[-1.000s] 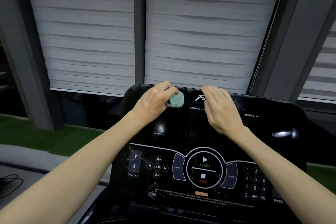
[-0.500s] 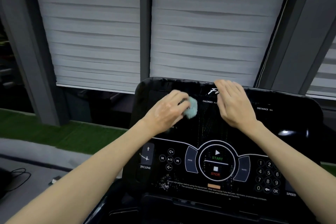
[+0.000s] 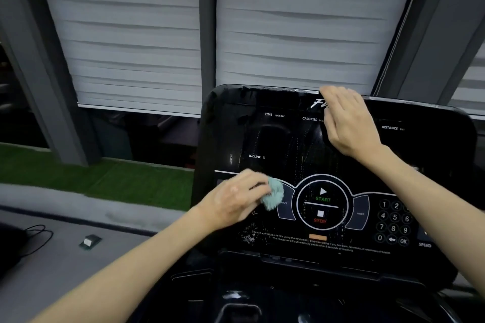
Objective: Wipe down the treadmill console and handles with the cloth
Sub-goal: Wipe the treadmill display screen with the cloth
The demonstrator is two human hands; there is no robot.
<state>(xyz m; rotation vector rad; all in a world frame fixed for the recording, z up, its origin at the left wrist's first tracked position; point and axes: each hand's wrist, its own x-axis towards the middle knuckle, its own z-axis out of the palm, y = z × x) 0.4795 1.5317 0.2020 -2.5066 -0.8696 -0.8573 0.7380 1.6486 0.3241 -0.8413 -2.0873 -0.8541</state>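
**Soft wad, slick panel**

Left grip (image 3: pixel 236 199) pinches a small pale-teal fluffy cloth (image 3: pixel 274 193). It's bunched into a wad poking out past the fingertips & pressed on the glossy black flat treadmill console (image 3: pixel 262 136). Cloth looks v. light, soft, squashy, so best held bunched w/ fingers behind it, pushing through the pile. Panel is hard, smooth, prob. slippery; streaks & specks show above the grip. Round START/STOP ring sits just right of the wad, so I'd go light there. Right grip (image 3: pixel 346 123) holds nothing, fingers laid flat on the console's top edge, well above & right of the left one. Handles not clearly in view
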